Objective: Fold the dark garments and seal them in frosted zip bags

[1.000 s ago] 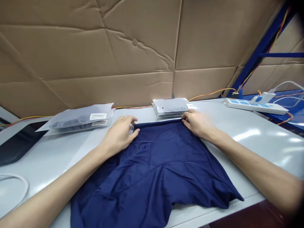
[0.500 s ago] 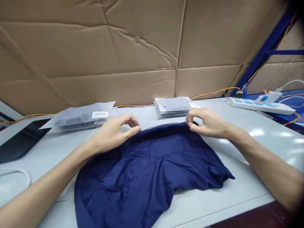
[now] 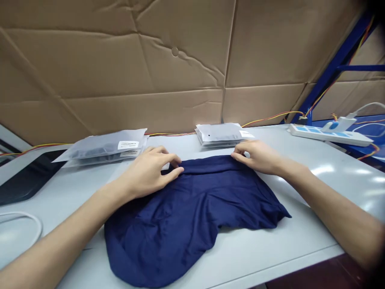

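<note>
A navy blue garment point(image 3: 192, 204) lies wrinkled on the pale table, with a straight band along its far edge. Its exact kind is hard to tell. My left hand point(image 3: 150, 170) is closed on the left end of that band, thumb on top and fingers curled at the far side. At the band's right end, my right hand point(image 3: 255, 156) pinches the cloth between thumb and fingers. The garment's near left part bulges toward the front edge, and a pointed corner sticks out on the right.
Packaged items in frosted bags stand in a left stack point(image 3: 99, 146) and a smaller back stack point(image 3: 221, 134). A black tray-like object point(image 3: 27, 176) and white cable point(image 3: 37, 224) are at left. A power strip point(image 3: 331, 134) sits right. Cardboard point(image 3: 180, 80) rises behind.
The garment has shifted away from me, bringing its rounded near edge into view. My left hand has come slightly right onto the band, and my right hand slightly left. The band now lies flatter.
</note>
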Tool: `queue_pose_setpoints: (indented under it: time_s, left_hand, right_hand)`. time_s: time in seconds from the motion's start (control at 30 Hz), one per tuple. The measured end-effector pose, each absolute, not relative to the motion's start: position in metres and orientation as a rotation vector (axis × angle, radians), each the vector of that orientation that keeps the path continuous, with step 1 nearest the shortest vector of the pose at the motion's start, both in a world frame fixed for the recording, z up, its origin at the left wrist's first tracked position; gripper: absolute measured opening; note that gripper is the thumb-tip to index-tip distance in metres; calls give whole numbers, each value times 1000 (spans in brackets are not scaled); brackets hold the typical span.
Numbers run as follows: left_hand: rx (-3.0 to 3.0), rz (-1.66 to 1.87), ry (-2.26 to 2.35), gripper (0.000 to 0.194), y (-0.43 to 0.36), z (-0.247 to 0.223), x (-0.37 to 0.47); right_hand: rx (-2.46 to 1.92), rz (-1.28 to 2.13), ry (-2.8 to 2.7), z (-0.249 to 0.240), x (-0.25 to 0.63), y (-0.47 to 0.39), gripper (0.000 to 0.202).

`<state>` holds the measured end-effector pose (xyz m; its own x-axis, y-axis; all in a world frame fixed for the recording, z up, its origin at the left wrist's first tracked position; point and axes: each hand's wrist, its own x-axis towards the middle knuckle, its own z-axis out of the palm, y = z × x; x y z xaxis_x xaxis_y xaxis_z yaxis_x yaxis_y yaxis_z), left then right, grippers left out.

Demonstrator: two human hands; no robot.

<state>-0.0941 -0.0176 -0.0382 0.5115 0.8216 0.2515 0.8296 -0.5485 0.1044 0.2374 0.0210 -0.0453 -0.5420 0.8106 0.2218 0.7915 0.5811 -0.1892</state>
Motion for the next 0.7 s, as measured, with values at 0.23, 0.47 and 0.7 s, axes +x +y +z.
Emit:
queue_pose_setpoints:
  time_s: [0.23,0.47,0.7]
  left_hand:
    - [-2740,-259,-1302,42,-17,-44,-91]
    - [-2745,-311,-1286,39,-18,-49,-88]
    - [-2760,-349,-1305,38,-19,-51,-87]
  right_hand:
    - [-1401,-24,-2534,-51,242,28,29]
    - [-1430,-41,-2527,-52,242,28,29]
    - [-1437,-53,-2496,-54,244,28,28]
